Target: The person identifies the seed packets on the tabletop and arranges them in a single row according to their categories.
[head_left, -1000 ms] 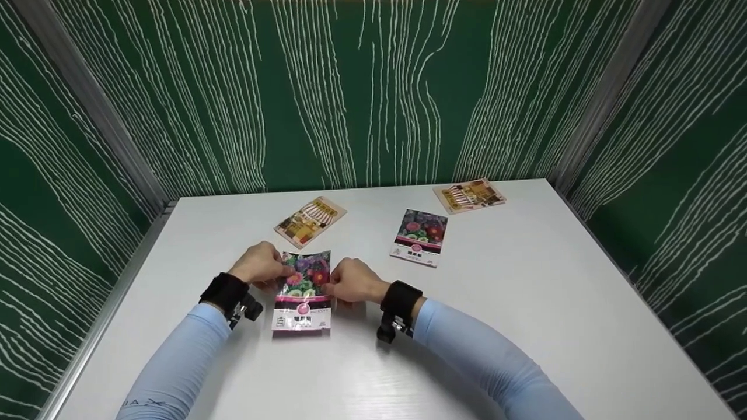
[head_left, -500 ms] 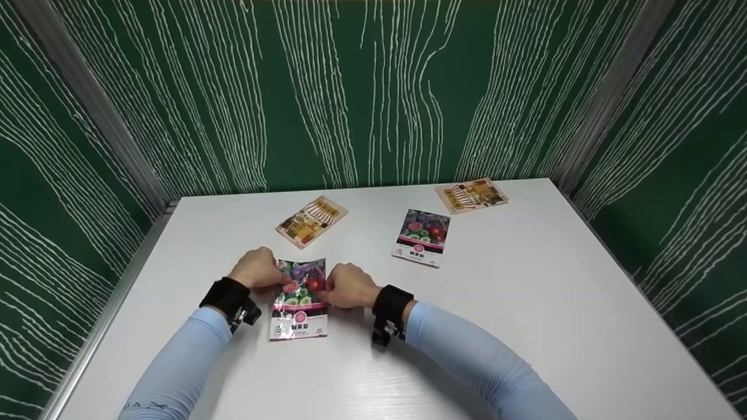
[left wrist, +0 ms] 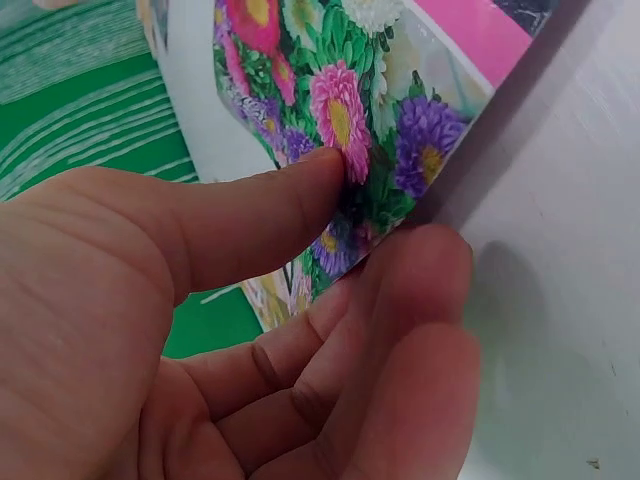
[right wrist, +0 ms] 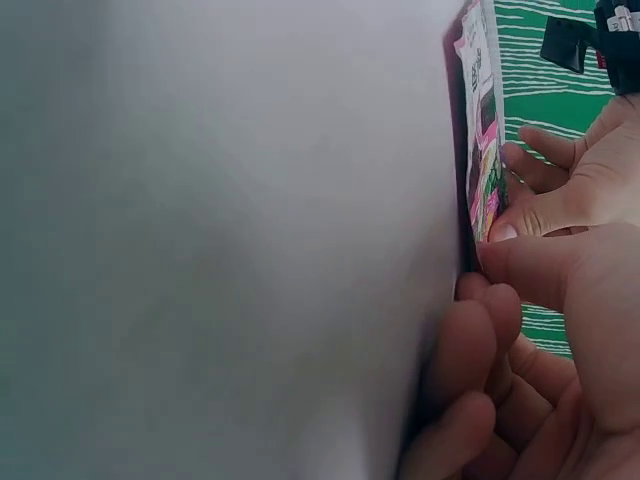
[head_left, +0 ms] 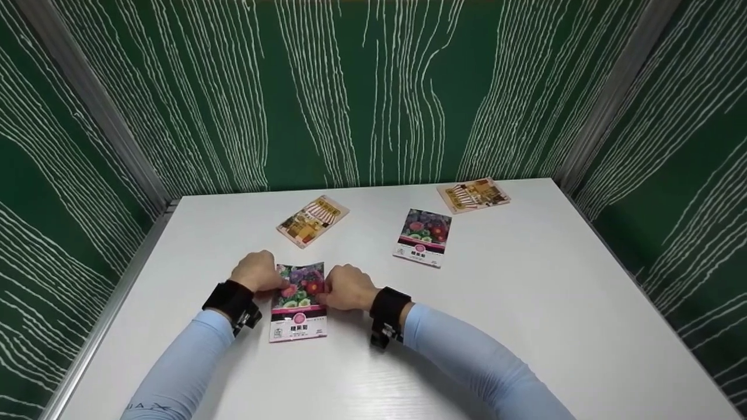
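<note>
A flower seed packet lies at the table's front left, its picture side up and its printed white end toward me. My left hand pinches its left edge, with the thumb on the pictured flowers and the fingers beneath, as the left wrist view shows on the packet. On the opposite edge, my right hand pinches with thumb and curled fingers. The right wrist view catches the packet nearly edge-on, close over the tabletop. Its upper end bows slightly between the hands.
A matching flower packet lies right of centre on the white table. Two tan packets with striped awnings lie farther back, one tan packet left and another tan packet near the green back wall.
Both hands have brought the seed packet slightly toward me and down to the table, and it lies flatter. The other packets have stayed put.
</note>
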`<state>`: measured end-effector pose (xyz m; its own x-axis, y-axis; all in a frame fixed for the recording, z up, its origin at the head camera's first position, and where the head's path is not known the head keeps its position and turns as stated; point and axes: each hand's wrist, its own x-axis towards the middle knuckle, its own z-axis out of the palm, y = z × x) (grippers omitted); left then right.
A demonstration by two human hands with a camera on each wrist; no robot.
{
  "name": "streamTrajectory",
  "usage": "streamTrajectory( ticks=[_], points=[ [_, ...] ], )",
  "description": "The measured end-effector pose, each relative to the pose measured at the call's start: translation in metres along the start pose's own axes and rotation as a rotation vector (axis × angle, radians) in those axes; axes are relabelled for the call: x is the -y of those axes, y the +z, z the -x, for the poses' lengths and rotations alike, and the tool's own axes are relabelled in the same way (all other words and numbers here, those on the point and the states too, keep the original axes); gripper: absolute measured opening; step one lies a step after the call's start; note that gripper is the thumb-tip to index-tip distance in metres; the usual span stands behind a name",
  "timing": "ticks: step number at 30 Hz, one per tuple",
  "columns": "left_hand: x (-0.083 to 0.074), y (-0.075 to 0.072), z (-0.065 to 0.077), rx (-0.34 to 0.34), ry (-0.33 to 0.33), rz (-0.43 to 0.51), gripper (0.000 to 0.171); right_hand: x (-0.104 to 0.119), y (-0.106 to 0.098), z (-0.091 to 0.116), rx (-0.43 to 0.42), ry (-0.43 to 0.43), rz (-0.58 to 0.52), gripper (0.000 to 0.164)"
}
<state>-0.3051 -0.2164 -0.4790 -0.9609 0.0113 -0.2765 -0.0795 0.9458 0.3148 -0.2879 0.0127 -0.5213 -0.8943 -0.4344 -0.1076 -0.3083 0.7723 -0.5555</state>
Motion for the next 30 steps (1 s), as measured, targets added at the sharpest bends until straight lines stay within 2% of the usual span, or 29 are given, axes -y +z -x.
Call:
streamTrajectory(
  ticks=[4,9,16,30],
  points=[
    [-0.0006,-0.0004,-0.0006,-0.005,-0.008,-0.007,0.053,0.0027,-0.0001,0.0009,0.009,0.008,0.006,0.036],
    [-0.004,-0.0023,-0.0004,-0.027,0.003,-0.04,0.056,0.0034,0.0,0.003,-0.025,-0.002,0.032,0.037],
    [-0.0057,-0.0014,0.004,-0.087,0.055,-0.068,0.051,0.0032,0.0038,0.004,-0.089,-0.03,0.083,0.047],
    [-0.0085,-0.0031,0.0086,-0.095,0.045,-0.058,0.043,0.0052,-0.0002,0.0056,-0.053,0.004,0.018,0.033]
  ],
)
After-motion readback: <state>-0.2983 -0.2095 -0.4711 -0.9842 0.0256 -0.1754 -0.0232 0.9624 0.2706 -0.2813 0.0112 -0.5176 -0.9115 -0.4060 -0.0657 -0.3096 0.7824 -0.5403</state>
